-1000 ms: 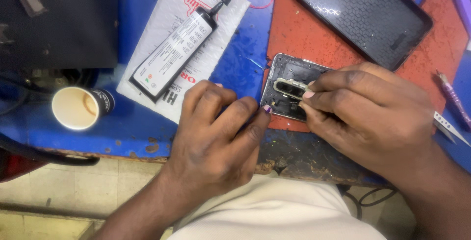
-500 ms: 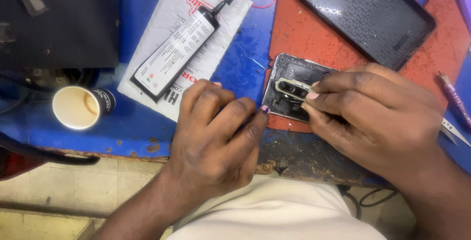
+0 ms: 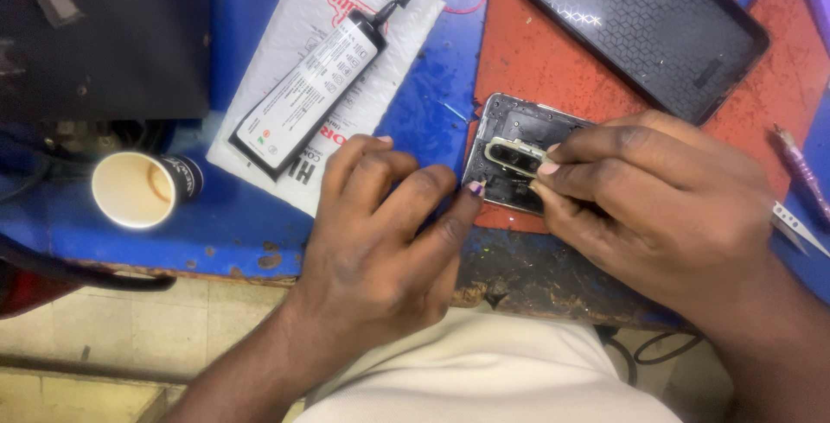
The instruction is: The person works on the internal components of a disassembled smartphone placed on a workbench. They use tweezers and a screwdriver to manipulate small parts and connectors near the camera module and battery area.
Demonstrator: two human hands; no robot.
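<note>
An opened phone body (image 3: 510, 133) lies at the edge of a red mat (image 3: 536, 51), its inner side up, with an oval camera-ring part (image 3: 515, 153) on it. My right hand (image 3: 657, 207) covers most of the phone and pinches the ring between thumb and fingertips. My left hand (image 3: 389, 233) rests on the blue bench beside it, one fingertip touching the phone's lower left corner; whether something small sits under that fingertip I cannot tell.
A black glue tube (image 3: 320, 77) lies on a white padded envelope (image 3: 259, 120). A dark phone back cover (image 3: 648, 25) sits on the mat. A paper cup (image 3: 134, 188) lies at left, tweezers (image 3: 800, 226) and a purple tool (image 3: 800, 164) at right. The bench edge (image 3: 216, 263) runs below.
The right-hand fingers have shifted slightly over the camera ring. The left hand stays in place.
</note>
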